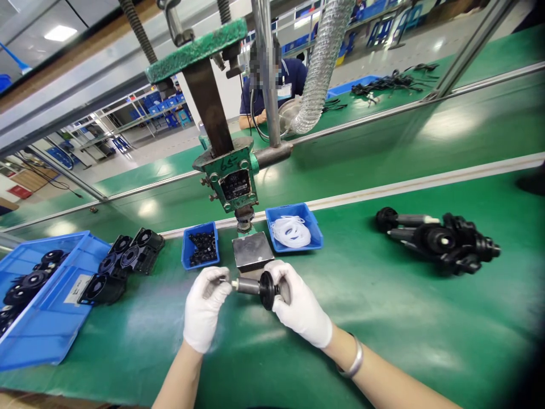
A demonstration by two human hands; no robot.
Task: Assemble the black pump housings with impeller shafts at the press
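Observation:
Both my hands wear white gloves and meet just in front of a small green press (232, 176). My right hand (300, 309) grips a rotor part (258, 287), a grey cylinder with a black disc, held sideways. My left hand (205, 307) pinches the thin shaft tip at the cylinder's left end. The part hovers above the green table, near the press's metal base block (252, 250).
A small blue bin of black pieces (201, 245) and one of white rings (293, 230) flank the press. Black housings (128, 258) and a large blue tray (42, 307) lie at left. A pile of assembled rotors (438, 238) rests at right. Another person sits across the belt.

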